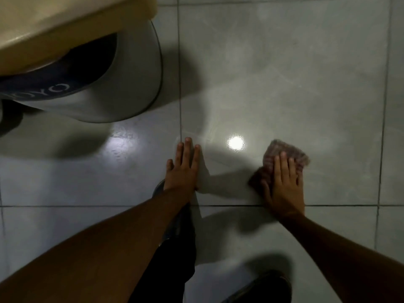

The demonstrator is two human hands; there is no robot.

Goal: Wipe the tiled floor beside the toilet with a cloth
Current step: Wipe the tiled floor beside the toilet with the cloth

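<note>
Tiled floor [284, 73] filled nearly the whole view: pale grey-green glossy tiles, thin dark grout lines, one running top to bottom just right of the toilet and one crossing left to right under the wrists. Toilet [122, 84] occupied the upper left corner, its white pedestal base rounded and standing on the floor, a cream-coloured lid or seat edge overhanging it from above (dark band with pale lettering below that edge, unreadable). Broad shadow spread from the base onto the tiles to its right and lower left. Both bare forearms reached in from the bottom edge. Dark trouser leg showed between them, and a dark shoe [262, 287] near the bottom, right of centre. Left hand [182, 169] lay flat, palm down on the floor, fingers straight and held close together, thumb slightly out, fingertips reaching the vertical grout line. Right hand [284, 182] was well apart from it, to the right, pressed palm down on the cloth [284, 152], fingers extended and slightly spread over the fabric, not pinching it. Cloth was a small reddish-brown, ribbed or checked rag, crumpled, lying on the tile with its far edge and left corner showing beyond the hand. Small bright round glare spot [235, 142] sat on the tile between the two hands, nearer their fingertips.
</note>
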